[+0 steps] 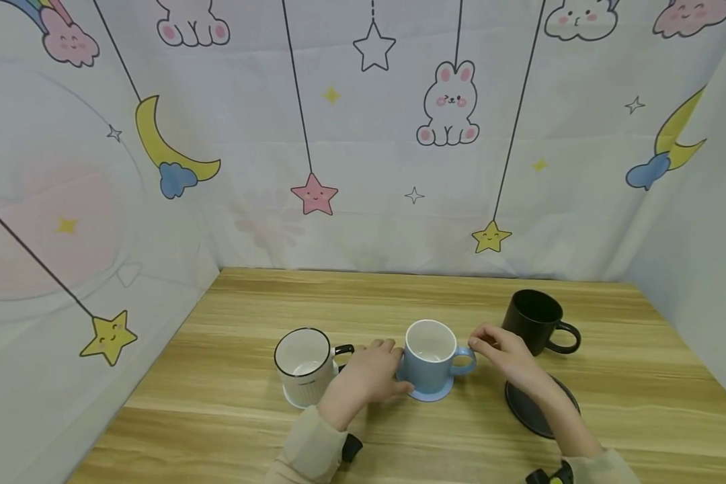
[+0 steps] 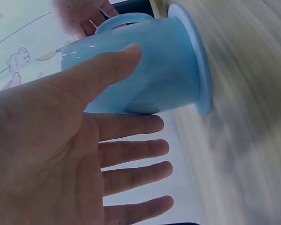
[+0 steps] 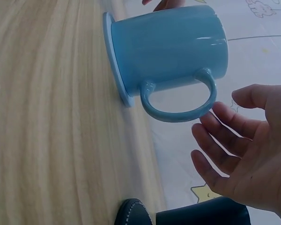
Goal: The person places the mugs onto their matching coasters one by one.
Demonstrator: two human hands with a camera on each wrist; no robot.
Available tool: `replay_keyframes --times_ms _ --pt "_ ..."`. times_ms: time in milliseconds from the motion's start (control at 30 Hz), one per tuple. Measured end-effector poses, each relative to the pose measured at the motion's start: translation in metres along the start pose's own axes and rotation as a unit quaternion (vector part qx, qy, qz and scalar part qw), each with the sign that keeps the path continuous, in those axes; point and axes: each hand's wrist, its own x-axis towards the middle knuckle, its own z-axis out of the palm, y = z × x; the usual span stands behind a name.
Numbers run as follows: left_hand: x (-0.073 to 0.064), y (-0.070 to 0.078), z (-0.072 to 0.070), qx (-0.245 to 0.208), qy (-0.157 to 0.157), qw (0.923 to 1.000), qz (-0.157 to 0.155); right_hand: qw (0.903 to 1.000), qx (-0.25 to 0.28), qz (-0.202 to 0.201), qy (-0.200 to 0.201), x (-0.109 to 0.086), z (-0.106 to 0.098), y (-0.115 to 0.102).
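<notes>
A light blue mug (image 1: 428, 366) stands upright on a blue coaster (image 1: 431, 395), its handle (image 3: 178, 115) pointing right. My left hand (image 1: 372, 373) is at the mug's left side, thumb and index finger right at its wall, with the other fingers (image 2: 138, 180) straight and spread in the left wrist view. On the other side, my right hand (image 1: 508, 353) has loosely bent fingers, the fingertips right at the outer curve of the handle. Neither hand is curled round the mug.
Left of the blue mug stands a white mug (image 1: 305, 376) with a black rim and black handle, on a white coaster (image 1: 292, 398). A black mug (image 1: 529, 323) sits at the back right. Nearer, a black round coaster (image 1: 529, 410) lies partly under my right forearm. Printed cloth (image 1: 369, 148) walls the table.
</notes>
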Motion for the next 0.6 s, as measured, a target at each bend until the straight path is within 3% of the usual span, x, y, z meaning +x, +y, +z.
replay_keyframes --times_ms 600 --pt "-0.013 0.009 -0.016 0.015 0.014 0.9998 0.003 0.9989 -0.033 0.003 0.033 -0.006 -0.027 0.003"
